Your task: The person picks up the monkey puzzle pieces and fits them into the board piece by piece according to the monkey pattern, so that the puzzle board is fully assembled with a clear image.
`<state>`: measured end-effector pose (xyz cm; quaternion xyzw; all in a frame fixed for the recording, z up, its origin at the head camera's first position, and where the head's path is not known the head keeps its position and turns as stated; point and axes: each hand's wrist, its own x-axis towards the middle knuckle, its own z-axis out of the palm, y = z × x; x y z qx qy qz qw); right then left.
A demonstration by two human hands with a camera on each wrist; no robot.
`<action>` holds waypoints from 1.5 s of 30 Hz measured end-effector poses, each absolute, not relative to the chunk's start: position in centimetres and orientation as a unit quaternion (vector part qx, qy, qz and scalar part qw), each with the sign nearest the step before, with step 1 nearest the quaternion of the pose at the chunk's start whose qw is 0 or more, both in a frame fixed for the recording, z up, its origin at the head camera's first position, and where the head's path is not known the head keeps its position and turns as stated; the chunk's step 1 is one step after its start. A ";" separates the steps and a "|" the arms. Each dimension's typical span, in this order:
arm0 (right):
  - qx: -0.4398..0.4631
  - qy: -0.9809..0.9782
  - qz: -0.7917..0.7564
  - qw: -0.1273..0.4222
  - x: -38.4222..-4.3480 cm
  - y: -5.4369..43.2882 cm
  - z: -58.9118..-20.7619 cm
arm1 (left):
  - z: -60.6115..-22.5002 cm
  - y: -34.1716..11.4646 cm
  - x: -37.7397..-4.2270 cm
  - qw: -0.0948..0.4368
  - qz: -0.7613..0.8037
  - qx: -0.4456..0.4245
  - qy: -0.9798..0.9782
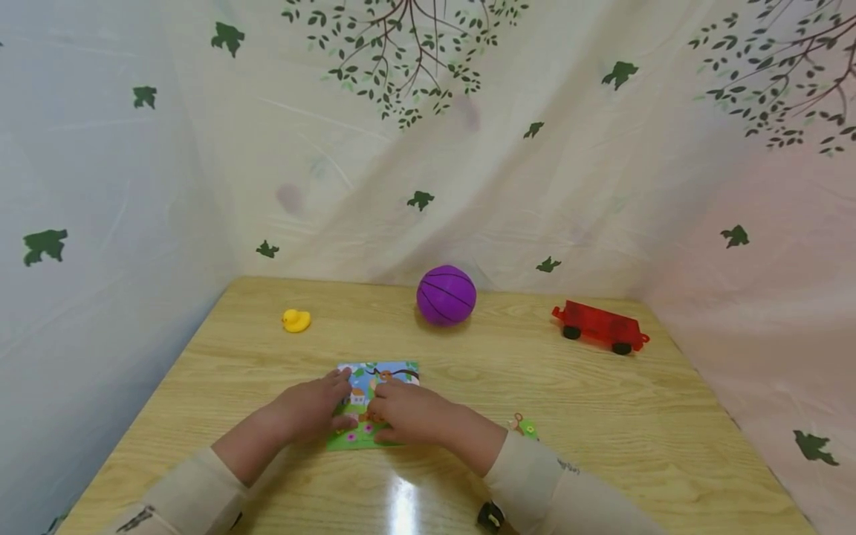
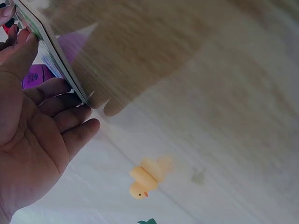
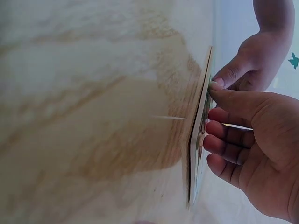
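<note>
A colourful picture board (image 1: pixel 348 441), which looks like a flat jigsaw puzzle with a house, flowers and an animal, lies on the table. My left hand (image 1: pixel 313 405) rests at its left edge, fingers loosely extended; in the left wrist view the fingertips touch the board's edge (image 2: pixel 58 58). From the right, my right hand (image 1: pixel 413 413) reaches over the board and covers part of the picture. In the right wrist view, its thumb and fingertips touch the top face of the board (image 3: pixel 193 163), with the left thumb close by.
A small green picture piece (image 1: pixel 528 429) lies right of the board, partly hidden by the right sleeve. Farther back stand a yellow rubber duck (image 1: pixel 296 321), a purple ball (image 1: pixel 446 296) and a red toy wagon (image 1: pixel 600 327). A printed curtain (image 1: pixel 361 238) surrounds the wooden table (image 1: pixel 588 431).
</note>
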<state>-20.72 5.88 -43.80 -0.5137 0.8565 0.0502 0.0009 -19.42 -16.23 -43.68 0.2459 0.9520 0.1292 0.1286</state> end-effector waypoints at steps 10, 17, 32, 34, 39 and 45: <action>-0.516 0.855 0.053 -0.001 -19.7 7.2 -43.9 | -43.7 -16.0 -19.3 0.126 0.110 0.244 0.955; -0.531 0.847 0.016 -0.008 -19.1 9.1 -43.7 | -43.7 -16.0 -19.4 0.136 0.105 0.239 0.956; -0.340 0.933 -0.056 0.106 -19.0 19.0 -42.4 | -43.6 -16.3 -19.3 0.159 0.108 0.239 0.952; -0.307 0.941 -0.061 0.130 -19.0 20.2 -42.2 | -43.6 -16.3 -19.3 0.159 0.109 0.239 0.952; -0.256 0.949 -0.071 0.171 -18.5 22.5 -41.4 | -43.6 -16.4 -19.4 0.159 0.111 0.240 0.951; -0.245 0.951 -0.073 0.177 -18.1 24.1 -41.4 | -43.6 -16.3 -19.3 0.161 0.109 0.237 0.952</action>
